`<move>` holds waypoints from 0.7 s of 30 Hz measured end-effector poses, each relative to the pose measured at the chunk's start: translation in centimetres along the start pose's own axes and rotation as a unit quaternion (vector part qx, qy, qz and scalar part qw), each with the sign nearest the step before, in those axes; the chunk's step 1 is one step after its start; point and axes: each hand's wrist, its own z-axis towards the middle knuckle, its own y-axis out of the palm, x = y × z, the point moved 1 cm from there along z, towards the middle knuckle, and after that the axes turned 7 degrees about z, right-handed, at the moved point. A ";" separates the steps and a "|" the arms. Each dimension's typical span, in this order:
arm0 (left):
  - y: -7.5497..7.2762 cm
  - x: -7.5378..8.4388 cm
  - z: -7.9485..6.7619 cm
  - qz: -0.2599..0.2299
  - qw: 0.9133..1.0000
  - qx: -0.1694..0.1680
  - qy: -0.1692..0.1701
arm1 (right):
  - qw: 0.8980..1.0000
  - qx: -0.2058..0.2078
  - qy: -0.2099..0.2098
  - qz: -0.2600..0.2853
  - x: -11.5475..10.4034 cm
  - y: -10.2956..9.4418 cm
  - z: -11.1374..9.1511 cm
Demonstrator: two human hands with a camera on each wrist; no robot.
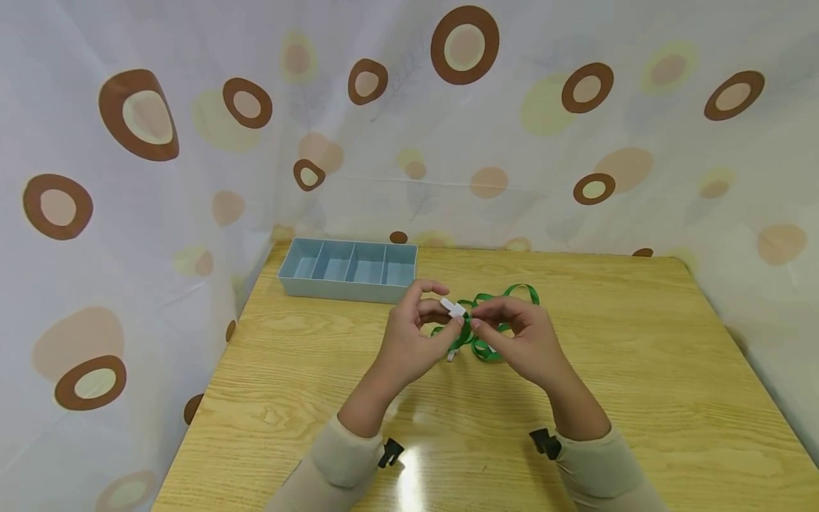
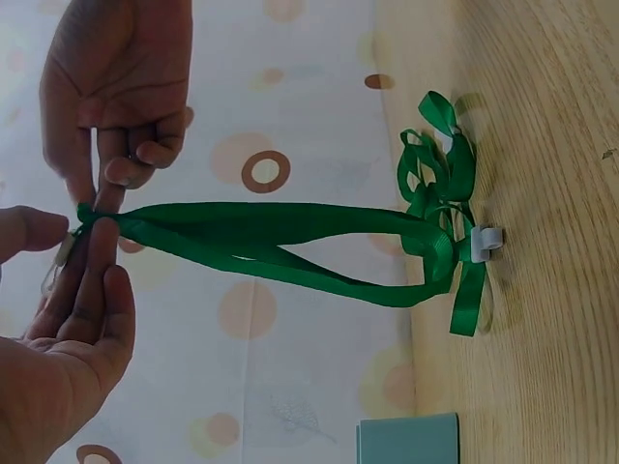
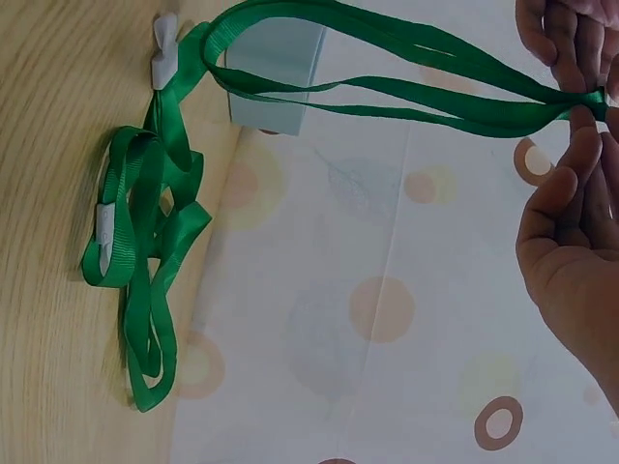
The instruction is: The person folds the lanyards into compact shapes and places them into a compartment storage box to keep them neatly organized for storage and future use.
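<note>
Both hands are raised close together over the table, meeting at one end of a green ribbon lanyard (image 2: 290, 217). My left hand (image 1: 412, 338) pinches that end between thumb and fingers, beside its white plastic clip (image 1: 453, 308). With thumb and fingertips, my right hand (image 1: 527, 341) pinches the ribbon right next to it. From the fingers the lanyard hangs down in a long loop. Its lower end reaches more green lanyards (image 3: 135, 184) lying tangled on the table. White clips (image 3: 164, 63) show among these. The fingertips hide the pinched spot.
A light blue tray (image 1: 345, 290) with several compartments stands at the back left of the wooden table (image 1: 307, 377). Behind and to the sides hangs a white curtain (image 1: 409, 142) with brown rings. Black clips (image 1: 390, 452) sit at both cuffs.
</note>
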 end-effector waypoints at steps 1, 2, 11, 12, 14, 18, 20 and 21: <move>0.0 0.0 0.0 0.000 1.000 -0.001 0.003 | 1.000 0.002 0.004 0.000 0.0 0.0 0.0; 0.0 0.0 0.0 0.000 1.000 -0.001 0.007 | 1.000 0.004 0.008 0.000 -0.1 0.0 0.0; 0.2 0.0 0.1 0.020 0.999 -0.013 0.038 | 1.000 0.022 0.008 0.002 -0.2 0.4 0.2; 0.2 -0.1 0.1 0.019 0.999 -0.014 0.040 | 1.000 0.024 0.011 0.006 -0.2 0.4 0.2; 0.2 -0.2 0.1 0.019 0.999 -0.012 0.044 | 0.999 0.025 0.013 0.015 -0.3 0.4 0.1; 0.2 -0.2 0.2 0.026 0.999 -0.003 0.048 | 0.999 0.021 0.005 0.027 -0.3 0.5 0.1; 0.1 -0.2 0.2 0.027 0.998 0.006 0.050 | 1.000 0.019 -0.002 0.023 -0.2 0.5 0.0; 0.0 -0.2 0.3 0.025 0.998 0.011 0.050 | 1.000 0.019 -0.001 0.016 -0.1 0.6 0.0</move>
